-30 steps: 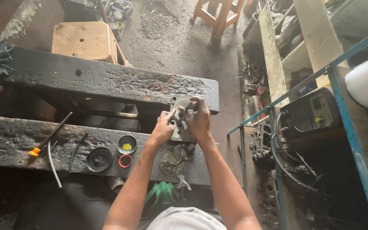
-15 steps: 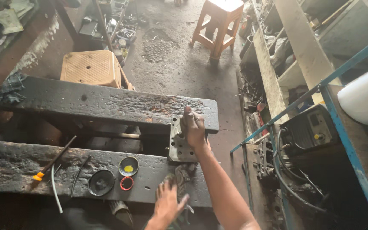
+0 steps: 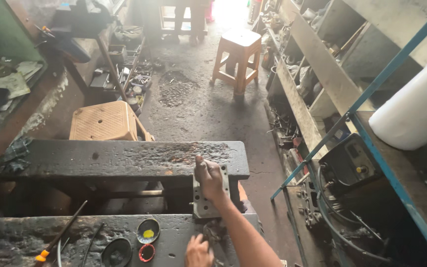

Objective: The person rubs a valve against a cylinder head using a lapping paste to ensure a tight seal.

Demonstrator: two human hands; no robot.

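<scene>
1. The step in hand appears to be the steadying of a grey metal plate (image 3: pixel 204 200), which is stood on edge across the gap between the two dark, grimy beams of the tabletop (image 3: pixel 124 158).
2. The plate is pressed from above by the right hand (image 3: pixel 209 179); its grip is clenched over the plate's top edge, with the fingers curled over the far side.
3. The left hand (image 3: pixel 197 251) is held low over the near beam, just beside a clump of small metal parts (image 3: pixel 213 231); its grip is released, fingers spread, nothing grasped.
4. The next move is judged to call for a fastener or small part to be picked from that clump while the plate is kept upright, since it would tip easily if let go.
5. The plate is seen as flat, rectangular and dull grey, with several drilled holes; its lower edge is hidden.
6. Near the left hand, a small tin with yellow contents (image 3: pixel 148 231), a red ring (image 3: pixel 147 252) and a dark round lid (image 3: pixel 116 252) are laid out.
</scene>
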